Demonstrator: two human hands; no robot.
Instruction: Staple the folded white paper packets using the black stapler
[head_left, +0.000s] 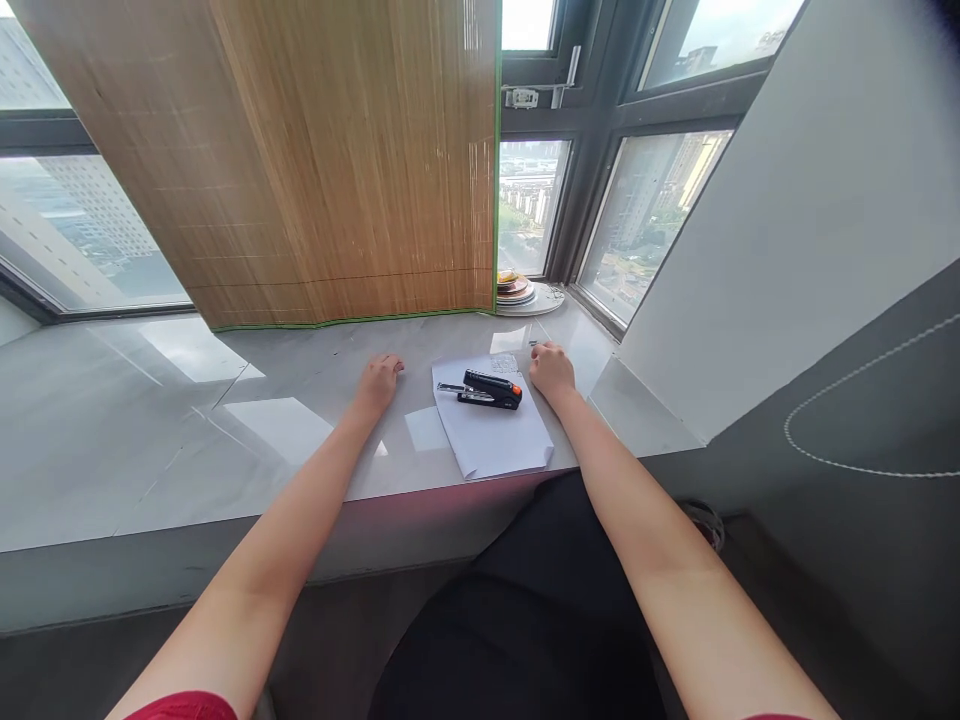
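Note:
A black stapler (491, 390) with an orange tab lies on a stack of white paper (499, 445) on the windowsill. Its metal magazine sticks out to the left. To the left of the paper, my left hand (381, 383) rests on the sill, fingers loosely bent and slightly apart, apparently holding nothing. Just beyond the paper's right edge rests my right hand (553, 370), its fingers curled and closed; what they hold, if anything, is hidden. A tiny dark metallic piece (534, 343) shows by its fingertips, too small to name.
A bamboo blind (352, 170) hangs behind the sill (187, 430). Several stacked plates (517, 293) stand in the back corner by the windows. A white wall (780, 220) slants on the right, with a hanging bead cord (825, 462) beside it. The sill's front edge is close to my body.

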